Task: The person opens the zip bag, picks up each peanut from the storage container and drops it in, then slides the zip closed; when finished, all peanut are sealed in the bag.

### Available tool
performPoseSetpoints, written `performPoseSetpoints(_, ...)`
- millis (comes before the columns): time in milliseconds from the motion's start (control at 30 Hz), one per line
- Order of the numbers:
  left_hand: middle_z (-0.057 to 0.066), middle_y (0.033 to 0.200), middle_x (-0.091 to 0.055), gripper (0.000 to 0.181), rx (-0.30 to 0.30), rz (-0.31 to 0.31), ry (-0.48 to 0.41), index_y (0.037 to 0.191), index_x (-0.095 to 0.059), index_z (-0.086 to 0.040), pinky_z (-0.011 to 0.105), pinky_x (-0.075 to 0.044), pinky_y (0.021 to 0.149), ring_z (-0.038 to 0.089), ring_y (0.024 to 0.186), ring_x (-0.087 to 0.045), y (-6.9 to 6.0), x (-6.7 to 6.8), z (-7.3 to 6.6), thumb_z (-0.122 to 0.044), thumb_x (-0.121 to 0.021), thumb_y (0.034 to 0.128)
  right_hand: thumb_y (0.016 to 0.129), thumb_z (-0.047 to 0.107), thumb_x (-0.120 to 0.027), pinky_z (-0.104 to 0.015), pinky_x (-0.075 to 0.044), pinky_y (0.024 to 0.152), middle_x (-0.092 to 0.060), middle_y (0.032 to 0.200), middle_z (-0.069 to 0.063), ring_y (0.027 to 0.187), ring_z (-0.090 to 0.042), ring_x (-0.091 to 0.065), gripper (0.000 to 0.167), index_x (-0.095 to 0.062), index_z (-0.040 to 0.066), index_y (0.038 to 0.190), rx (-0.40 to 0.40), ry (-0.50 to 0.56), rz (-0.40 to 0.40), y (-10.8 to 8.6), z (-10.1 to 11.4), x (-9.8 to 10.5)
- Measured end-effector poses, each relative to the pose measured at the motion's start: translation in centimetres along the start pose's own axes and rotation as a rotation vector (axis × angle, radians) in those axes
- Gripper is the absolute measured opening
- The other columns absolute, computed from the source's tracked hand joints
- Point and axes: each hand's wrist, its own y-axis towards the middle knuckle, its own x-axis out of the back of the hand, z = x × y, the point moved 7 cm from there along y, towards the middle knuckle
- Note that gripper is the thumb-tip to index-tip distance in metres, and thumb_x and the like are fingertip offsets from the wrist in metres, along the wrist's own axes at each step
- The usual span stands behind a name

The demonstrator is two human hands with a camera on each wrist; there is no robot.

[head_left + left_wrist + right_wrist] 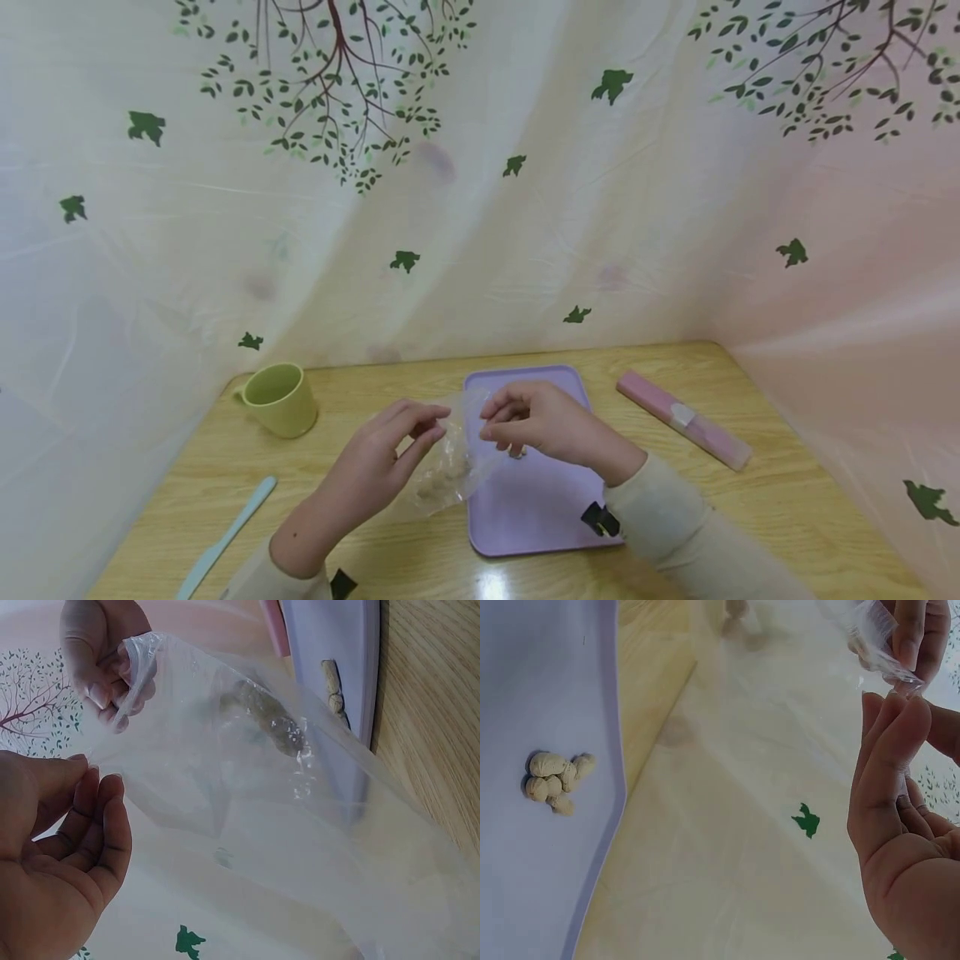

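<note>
A clear plastic bag (450, 467) hangs between both hands above the table, with tan lumpy pieces in its lower part. My left hand (382, 450) pinches the bag's top edge between thumb and fingertips, as the left wrist view shows. Opposite it, my right hand (543, 421) pinches another part of the top edge, a short distance away. Below the right hand lies a purple tray (525, 508). On the tray sits a small cluster of tan knobbly pieces (551, 776), resembling peanuts or ginger, clear of both hands.
A green mug (283, 404) stands at the back left. The pale blue knife-shaped utensil (228, 533) lies at the front left. Right of the tray is a long pink case (682, 418). A leaf-printed curtain (480, 208) borders the table behind and at the sides.
</note>
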Motion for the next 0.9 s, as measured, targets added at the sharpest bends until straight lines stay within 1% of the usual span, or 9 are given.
performPoseSetpoints(100, -0.007, 0.105, -0.073, 0.028, -0.002, -0.001, -0.002, 0.126, -0.073, -0.014, 0.021, -0.057, 0.075, 0.004, 0.093, -0.068, 0.0, -0.1, 0.0, -0.009, -0.076, 0.0990, 0.099, 0.023, -0.079, -0.036, -0.065, 0.070, -0.078, 0.098, -0.009, 0.080, -0.019, -0.074, 0.026, -0.072, 0.005, 0.115, -0.011, -0.009, -0.006, -0.1, -0.1, 0.0)
performPoseSetpoints(267, -0.007, 0.105, -0.073, 0.028, 0.001, -0.002, -0.003, 0.126, -0.073, -0.014, 0.021, -0.057, 0.074, 0.004, 0.093, -0.068, -0.1, -0.1, 0.0, -0.009, -0.076, 0.0990, 0.098, 0.025, -0.079, -0.033, -0.064, 0.070, -0.078, 0.096, -0.007, 0.080, -0.026, -0.074, 0.027, -0.072, 0.005, 0.114, -0.020, -0.011, -0.021, -0.4, -0.3, 0.4)
performPoseSetpoints(500, -0.006, 0.104, -0.073, 0.026, 0.012, 0.005, 0.000, 0.126, -0.073, -0.014, 0.027, -0.059, 0.072, 0.004, 0.093, -0.068, 0.0, -0.2, 0.0, -0.011, -0.076, 0.0994, 0.100, 0.029, -0.077, -0.035, -0.064, 0.072, -0.079, 0.098, -0.008, 0.076, -0.022, -0.073, 0.025, -0.073, 0.008, 0.112, -0.004, -0.031, -0.057, -0.6, -0.6, 1.4)
performPoseSetpoints(667, -0.007, 0.105, -0.073, 0.026, 0.022, 0.011, 0.001, 0.125, -0.074, -0.012, 0.027, -0.059, 0.073, 0.004, 0.093, -0.067, 0.0, -0.2, 0.0, -0.011, -0.076, 0.0998, 0.102, 0.029, -0.076, -0.036, -0.064, 0.073, -0.079, 0.097, -0.008, 0.079, -0.020, -0.071, 0.024, -0.073, 0.007, 0.112, -0.009, -0.030, -0.113, -0.5, -1.2, 2.6)
performPoseSetpoints(800, -0.007, 0.105, -0.073, 0.025, 0.027, 0.014, 0.003, 0.125, -0.074, -0.012, 0.023, -0.058, 0.073, 0.004, 0.093, -0.067, -0.1, -0.2, 0.0, -0.011, -0.075, 0.1000, 0.103, 0.028, -0.074, -0.034, -0.063, 0.074, -0.079, 0.100, -0.012, 0.082, -0.021, -0.071, 0.024, -0.074, 0.007, 0.113, -0.044, -0.013, -0.168, -0.3, -2.1, 3.6)
performPoseSetpoints(900, -0.007, 0.105, -0.073, 0.025, 0.027, 0.015, 0.007, 0.125, -0.074, -0.012, 0.020, -0.057, 0.074, 0.004, 0.094, -0.068, 0.0, -0.3, -0.1, -0.012, -0.075, 0.1001, 0.103, 0.029, -0.074, -0.034, -0.063, 0.075, -0.079, 0.102, -0.012, 0.085, -0.024, -0.072, 0.024, -0.074, 0.007, 0.114, -0.079, 0.005, -0.201, 0.0, -2.9, 4.1)
